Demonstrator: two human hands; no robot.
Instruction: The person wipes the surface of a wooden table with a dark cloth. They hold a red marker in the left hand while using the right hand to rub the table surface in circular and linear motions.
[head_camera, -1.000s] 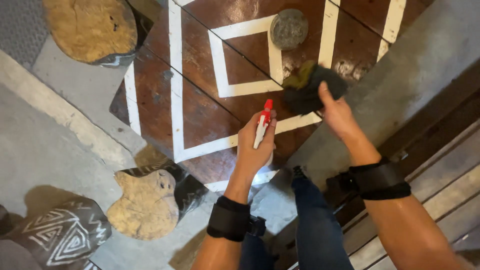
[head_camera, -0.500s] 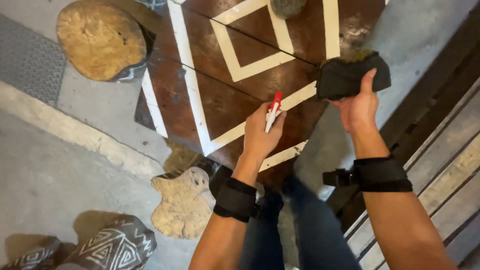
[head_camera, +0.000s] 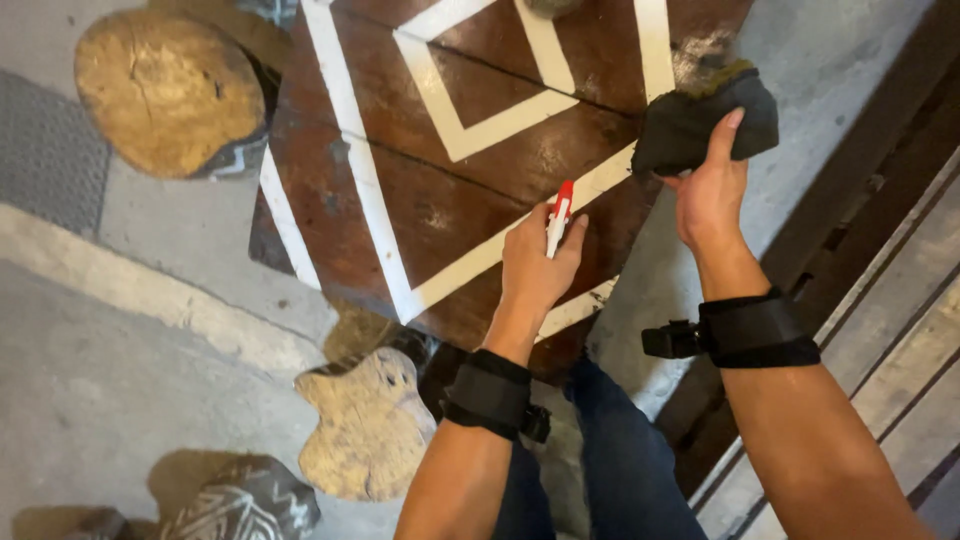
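Observation:
My left hand (head_camera: 535, 265) is closed around a small white spray bottle with a red top (head_camera: 559, 215), held just above the near edge of a dark brown wooden table (head_camera: 470, 215) painted with white lines. My right hand (head_camera: 712, 190) grips a dark crumpled cloth (head_camera: 700, 120) and presses it on the table's right edge, over a white stripe. Both wrists wear black straps.
A round wooden stump seat (head_camera: 165, 90) stands at the upper left, another pale stump seat (head_camera: 365, 425) near my legs, and a patterned dark one (head_camera: 240, 505) at the bottom left. Wooden planks (head_camera: 890, 330) run along the right. The floor is grey concrete.
The cloth in my right hand has slid toward the table's right edge. My left hand keeps the bottle in about the same place. The camera has shifted, bringing the table nearer.

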